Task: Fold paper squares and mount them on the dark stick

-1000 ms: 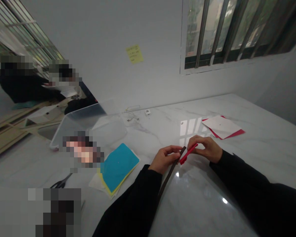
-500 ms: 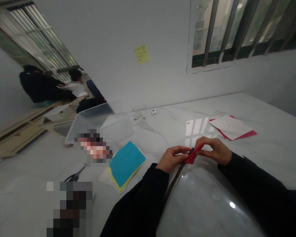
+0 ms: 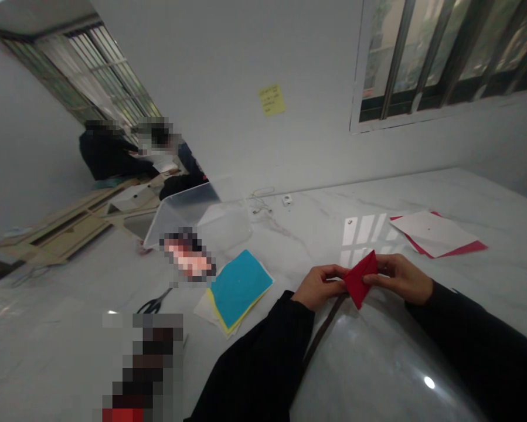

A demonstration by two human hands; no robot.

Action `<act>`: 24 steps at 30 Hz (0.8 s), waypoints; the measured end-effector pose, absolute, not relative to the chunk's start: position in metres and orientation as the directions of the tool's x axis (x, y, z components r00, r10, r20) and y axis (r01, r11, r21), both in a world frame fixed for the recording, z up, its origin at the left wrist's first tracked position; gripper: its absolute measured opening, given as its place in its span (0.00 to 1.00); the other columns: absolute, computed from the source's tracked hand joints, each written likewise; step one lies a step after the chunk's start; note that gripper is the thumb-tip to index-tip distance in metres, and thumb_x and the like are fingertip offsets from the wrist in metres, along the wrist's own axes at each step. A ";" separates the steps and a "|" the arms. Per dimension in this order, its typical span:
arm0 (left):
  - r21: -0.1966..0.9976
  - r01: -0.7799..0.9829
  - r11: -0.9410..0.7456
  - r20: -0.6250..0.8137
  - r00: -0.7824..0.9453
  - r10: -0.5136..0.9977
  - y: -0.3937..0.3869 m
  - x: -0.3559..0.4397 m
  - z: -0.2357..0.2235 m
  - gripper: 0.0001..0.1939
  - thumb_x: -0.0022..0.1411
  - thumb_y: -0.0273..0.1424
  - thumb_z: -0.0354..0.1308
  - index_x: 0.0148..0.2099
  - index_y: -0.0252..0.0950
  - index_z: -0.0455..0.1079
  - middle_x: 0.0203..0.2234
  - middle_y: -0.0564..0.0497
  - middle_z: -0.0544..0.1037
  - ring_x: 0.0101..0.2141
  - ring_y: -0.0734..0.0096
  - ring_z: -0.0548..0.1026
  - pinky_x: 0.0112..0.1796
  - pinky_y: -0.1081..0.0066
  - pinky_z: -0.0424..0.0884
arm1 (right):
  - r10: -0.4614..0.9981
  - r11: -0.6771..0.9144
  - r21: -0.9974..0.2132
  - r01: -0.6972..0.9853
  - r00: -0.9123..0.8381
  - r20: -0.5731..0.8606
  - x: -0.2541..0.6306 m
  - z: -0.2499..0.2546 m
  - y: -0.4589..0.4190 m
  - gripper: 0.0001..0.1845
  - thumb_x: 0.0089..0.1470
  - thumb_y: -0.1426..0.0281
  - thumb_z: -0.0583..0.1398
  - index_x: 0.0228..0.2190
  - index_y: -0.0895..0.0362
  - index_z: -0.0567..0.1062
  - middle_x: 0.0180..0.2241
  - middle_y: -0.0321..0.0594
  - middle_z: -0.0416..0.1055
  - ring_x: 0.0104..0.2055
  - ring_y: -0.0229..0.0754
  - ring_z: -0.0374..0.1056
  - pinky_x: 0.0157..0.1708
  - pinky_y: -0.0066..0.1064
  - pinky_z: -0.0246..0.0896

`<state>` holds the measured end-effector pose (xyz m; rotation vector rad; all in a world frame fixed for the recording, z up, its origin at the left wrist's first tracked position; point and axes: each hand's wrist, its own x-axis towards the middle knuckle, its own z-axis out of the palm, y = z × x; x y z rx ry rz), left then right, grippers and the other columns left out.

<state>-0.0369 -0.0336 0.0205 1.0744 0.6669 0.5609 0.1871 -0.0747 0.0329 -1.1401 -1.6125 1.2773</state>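
Note:
A small folded red paper (image 3: 359, 280) is held up between both hands just above the white marble table (image 3: 377, 363). My left hand (image 3: 319, 285) pinches its left corner, and my right hand (image 3: 399, 276) pinches its right edge. The paper faces me as a flat, pointed shape. A dark strap (image 3: 322, 328) runs from under my left hand down toward me.
A stack of coloured paper sheets (image 3: 239, 287) with blue on top lies to the left, scissors (image 3: 155, 303) beyond it. A white and red sheet (image 3: 434, 234) lies at the right. A clear plastic box (image 3: 197, 220) stands further back. Two people sit in the far left background.
The red paper has turned from edge-on to showing its flat face. Both hands stay pinched on it. The view has shifted left.

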 end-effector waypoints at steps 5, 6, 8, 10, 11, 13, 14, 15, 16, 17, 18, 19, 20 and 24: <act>0.911 -0.094 0.401 -0.238 0.676 0.698 -0.032 -0.036 0.017 0.21 0.43 0.36 0.73 0.39 0.31 0.77 0.32 0.49 0.79 0.31 0.71 0.76 0.42 0.67 0.70 | 0.960 0.069 -0.982 0.176 -0.281 0.017 0.186 0.032 -0.074 0.19 0.50 0.57 0.67 0.39 0.57 0.80 0.40 0.44 0.79 0.42 0.52 0.75 0.46 0.44 0.70; 0.908 -0.098 0.408 -0.243 0.669 0.702 -0.031 -0.036 0.016 0.21 0.43 0.36 0.73 0.40 0.31 0.77 0.32 0.48 0.79 0.31 0.71 0.76 0.42 0.67 0.70 | 0.965 0.055 -0.983 0.174 -0.261 0.008 0.188 0.031 -0.073 0.20 0.49 0.56 0.67 0.38 0.56 0.80 0.40 0.44 0.79 0.42 0.53 0.75 0.46 0.45 0.70; 0.907 -0.094 0.411 -0.254 0.658 0.709 -0.030 -0.038 0.015 0.23 0.44 0.37 0.73 0.42 0.31 0.77 0.33 0.47 0.80 0.31 0.70 0.76 0.41 0.67 0.69 | 0.979 0.021 -0.986 0.166 -0.201 -0.013 0.193 0.030 -0.069 0.21 0.47 0.54 0.68 0.38 0.56 0.80 0.40 0.44 0.80 0.43 0.54 0.75 0.47 0.45 0.70; 0.919 -0.066 0.390 -0.254 0.657 0.710 -0.028 -0.040 0.017 0.25 0.45 0.38 0.72 0.44 0.32 0.77 0.36 0.45 0.80 0.32 0.70 0.76 0.41 0.66 0.69 | 0.988 -0.014 -0.986 0.165 -0.150 -0.040 0.202 0.029 -0.065 0.23 0.45 0.53 0.68 0.38 0.55 0.80 0.41 0.44 0.80 0.44 0.55 0.75 0.48 0.46 0.70; 0.928 -0.044 0.370 -0.250 0.661 0.708 -0.027 -0.042 0.019 0.25 0.45 0.39 0.72 0.46 0.32 0.77 0.36 0.44 0.80 0.32 0.69 0.76 0.41 0.66 0.69 | 0.990 -0.034 -0.986 0.161 -0.132 -0.056 0.207 0.028 -0.063 0.23 0.45 0.53 0.68 0.39 0.55 0.80 0.42 0.44 0.80 0.45 0.56 0.75 0.48 0.46 0.70; 0.945 0.003 0.328 -0.245 0.672 0.699 -0.027 -0.043 0.023 0.26 0.46 0.40 0.71 0.47 0.33 0.77 0.36 0.44 0.80 0.32 0.69 0.75 0.40 0.66 0.69 | 0.991 -0.080 -0.987 0.141 -0.098 -0.094 0.215 0.027 -0.060 0.24 0.45 0.53 0.68 0.40 0.55 0.80 0.42 0.45 0.80 0.45 0.57 0.75 0.48 0.47 0.70; 0.950 0.024 0.311 -0.246 0.673 0.698 -0.027 -0.044 0.024 0.26 0.46 0.40 0.71 0.47 0.33 0.78 0.36 0.44 0.80 0.31 0.70 0.75 0.40 0.67 0.69 | 0.990 -0.103 -0.987 0.126 -0.080 -0.114 0.218 0.027 -0.059 0.24 0.44 0.53 0.68 0.40 0.55 0.80 0.42 0.45 0.80 0.45 0.57 0.75 0.47 0.47 0.71; 0.953 0.043 0.298 -0.249 0.671 0.699 -0.027 -0.044 0.025 0.26 0.45 0.39 0.72 0.46 0.33 0.78 0.35 0.44 0.80 0.30 0.71 0.75 0.39 0.67 0.69 | 0.990 -0.124 -0.986 0.110 -0.061 -0.131 0.220 0.027 -0.058 0.24 0.44 0.53 0.68 0.40 0.55 0.79 0.41 0.45 0.80 0.44 0.57 0.76 0.47 0.48 0.71; 0.955 0.058 0.290 -0.253 0.667 0.700 -0.027 -0.044 0.025 0.26 0.45 0.39 0.72 0.46 0.33 0.78 0.35 0.45 0.80 0.29 0.72 0.74 0.38 0.68 0.68 | 0.989 -0.138 -0.986 0.096 -0.047 -0.143 0.221 0.026 -0.058 0.23 0.44 0.54 0.69 0.39 0.54 0.79 0.40 0.45 0.80 0.44 0.57 0.76 0.47 0.48 0.72; 0.956 0.065 0.285 -0.255 0.661 0.706 -0.027 -0.043 0.025 0.25 0.44 0.39 0.72 0.45 0.33 0.78 0.34 0.45 0.80 0.29 0.73 0.73 0.37 0.69 0.68 | 0.988 -0.142 -0.986 0.086 -0.039 -0.146 0.222 0.026 -0.058 0.22 0.44 0.54 0.69 0.39 0.54 0.79 0.40 0.44 0.80 0.44 0.57 0.76 0.47 0.47 0.72; 0.957 0.064 0.282 -0.255 0.650 0.716 -0.026 -0.042 0.024 0.25 0.44 0.38 0.72 0.45 0.33 0.78 0.34 0.46 0.80 0.28 0.73 0.73 0.36 0.69 0.67 | 0.990 -0.137 -0.987 0.078 -0.031 -0.140 0.222 0.025 -0.057 0.22 0.44 0.55 0.69 0.40 0.53 0.79 0.41 0.44 0.80 0.44 0.56 0.76 0.47 0.47 0.72; 0.958 0.055 0.282 -0.252 0.634 0.731 -0.026 -0.042 0.023 0.25 0.44 0.38 0.72 0.45 0.33 0.78 0.33 0.47 0.79 0.28 0.74 0.72 0.36 0.70 0.66 | 0.992 -0.124 -0.990 0.072 -0.017 -0.125 0.222 0.024 -0.056 0.23 0.44 0.55 0.69 0.41 0.53 0.78 0.42 0.44 0.80 0.45 0.56 0.76 0.47 0.46 0.72; 0.958 0.041 0.285 -0.249 0.616 0.747 -0.025 -0.041 0.021 0.25 0.45 0.38 0.72 0.45 0.34 0.78 0.32 0.47 0.79 0.28 0.75 0.72 0.35 0.70 0.65 | 0.994 -0.105 -0.992 0.075 0.009 -0.104 0.223 0.023 -0.055 0.25 0.45 0.55 0.68 0.43 0.52 0.77 0.43 0.44 0.80 0.46 0.56 0.75 0.46 0.45 0.73; 0.945 -0.060 0.321 -0.236 0.554 0.798 -0.021 -0.041 0.015 0.25 0.45 0.37 0.72 0.46 0.33 0.78 0.31 0.48 0.79 0.28 0.76 0.71 0.35 0.71 0.64 | 0.986 -0.051 -0.975 0.217 0.164 -0.015 0.232 0.014 -0.049 0.37 0.46 0.52 0.67 0.55 0.53 0.68 0.45 0.48 0.77 0.48 0.55 0.73 0.42 0.42 0.73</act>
